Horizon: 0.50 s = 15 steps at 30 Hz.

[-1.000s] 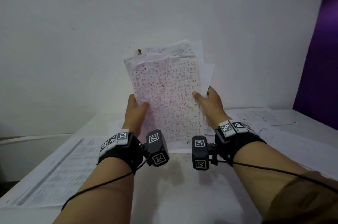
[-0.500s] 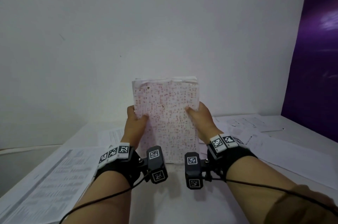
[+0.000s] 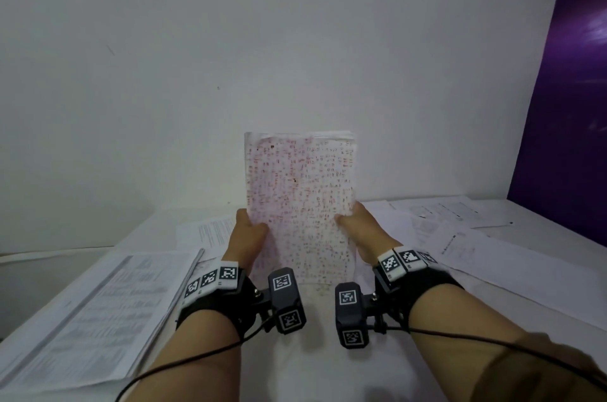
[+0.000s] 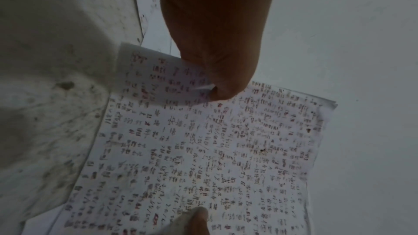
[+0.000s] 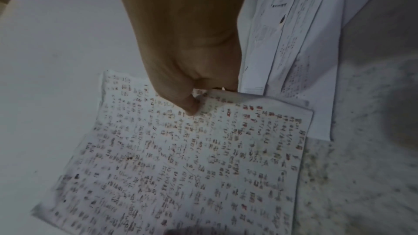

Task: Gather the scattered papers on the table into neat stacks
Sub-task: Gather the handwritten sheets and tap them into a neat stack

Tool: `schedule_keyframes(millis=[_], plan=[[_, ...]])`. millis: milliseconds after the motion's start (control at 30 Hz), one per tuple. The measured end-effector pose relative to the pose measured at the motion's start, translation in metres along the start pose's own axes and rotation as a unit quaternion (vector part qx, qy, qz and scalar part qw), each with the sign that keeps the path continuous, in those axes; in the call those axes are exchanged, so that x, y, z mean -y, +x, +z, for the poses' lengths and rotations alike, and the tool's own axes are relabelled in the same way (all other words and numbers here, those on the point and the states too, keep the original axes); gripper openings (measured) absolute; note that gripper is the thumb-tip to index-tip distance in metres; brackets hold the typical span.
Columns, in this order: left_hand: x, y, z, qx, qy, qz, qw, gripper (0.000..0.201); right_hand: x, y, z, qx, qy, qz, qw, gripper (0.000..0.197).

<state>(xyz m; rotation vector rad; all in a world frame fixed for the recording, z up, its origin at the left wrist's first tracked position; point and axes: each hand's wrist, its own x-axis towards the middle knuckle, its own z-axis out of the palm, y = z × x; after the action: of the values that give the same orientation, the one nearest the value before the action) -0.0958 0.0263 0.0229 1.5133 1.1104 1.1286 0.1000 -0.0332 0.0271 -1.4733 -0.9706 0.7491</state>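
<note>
One bundle squared up, most of the table (image 3: pixel 305 365) still to clear.

Printed sheets lie spread over the left side (image 3: pixel 98 313) and more loose sheets fan out across the far right (image 3: pixel 460 231), none of them gathered yet. Between them, the handwritten stack (image 3: pixel 300 204) stands upright on its bottom edge on the table, its edges looking even. The left hand (image 3: pixel 246 237) and right hand (image 3: pixel 361 231) pinch its side edges, thumbs in front and fingers curled behind. By my reading, this stack only needs laying down.
</note>
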Motion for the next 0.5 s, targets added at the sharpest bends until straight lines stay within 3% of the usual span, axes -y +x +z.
schedule_keyframes(millis=[100,267,400,500], plan=[[-0.005,0.01,-0.021,-0.037,0.013,0.018,0.999,0.033,0.013,-0.002,0.011,-0.003,-0.047,-0.03,0.998,0.038],[-0.009,0.031,-0.084,-0.155,0.052,0.016,0.986,0.044,0.03,-0.009,0.071,0.06,-0.036,-0.041,0.997,0.039],[-0.001,0.028,-0.139,-0.251,0.125,0.023,0.96,0.045,0.024,-0.016,0.14,0.117,-0.001,-0.004,0.993,0.037],[0.012,0.017,-0.171,-0.257,0.125,0.031,0.958,0.038,0.017,-0.026,0.193,0.161,0.021,0.041,0.986,0.035]])
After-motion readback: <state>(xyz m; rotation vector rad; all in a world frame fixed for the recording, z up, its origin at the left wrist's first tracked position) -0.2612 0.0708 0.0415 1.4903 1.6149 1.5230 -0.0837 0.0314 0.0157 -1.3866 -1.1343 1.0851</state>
